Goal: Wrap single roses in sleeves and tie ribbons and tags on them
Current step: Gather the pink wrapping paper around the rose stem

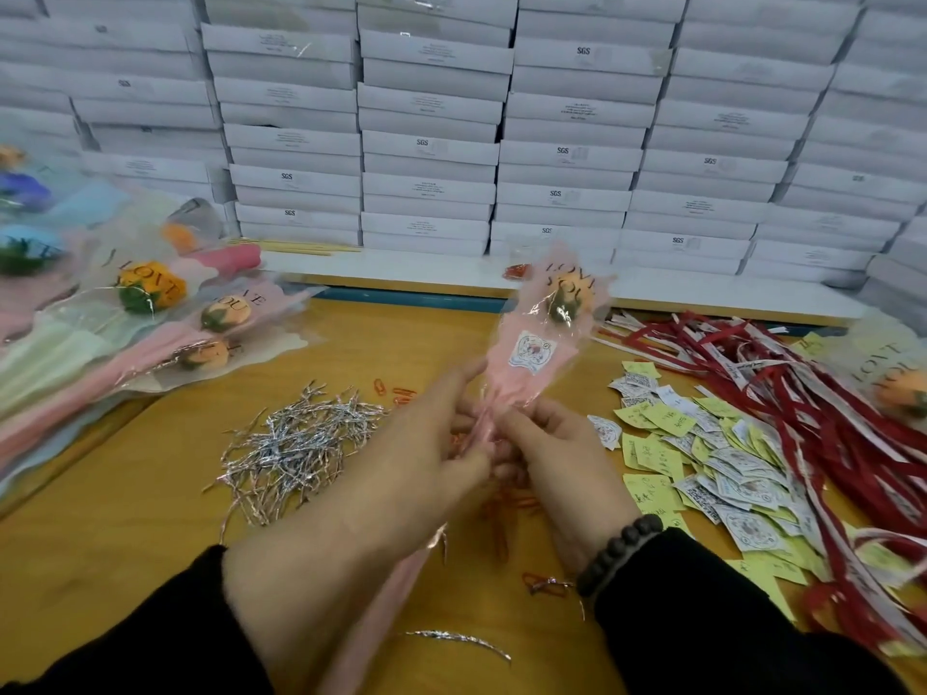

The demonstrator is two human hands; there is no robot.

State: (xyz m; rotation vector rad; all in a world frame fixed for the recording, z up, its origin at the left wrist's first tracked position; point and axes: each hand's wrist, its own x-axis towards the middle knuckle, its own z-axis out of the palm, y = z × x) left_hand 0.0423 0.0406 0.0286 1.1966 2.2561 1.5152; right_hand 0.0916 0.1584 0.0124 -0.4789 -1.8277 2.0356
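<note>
An orange rose in a pink "LOVE YOU" sleeve (547, 323) stands tilted above the wooden table (125, 519), a white tag stuck on its front. My left hand (416, 453) and my right hand (552, 448) both grip the gathered neck of the sleeve from either side; what lies between the fingers is hidden. The pink tail of the sleeve runs down under my left wrist. A pile of silver twist ties (296, 443) lies to the left, paper tags (702, 453) to the right, red and white ribbons (827, 403) beyond them.
Wrapped roses (150, 313) are stacked at the left edge, and another one (898, 383) lies at the far right. White boxes (431, 132) form a wall behind the table. Orange paper clips (396, 391) and a loose silver tie (461, 642) lie near my arms.
</note>
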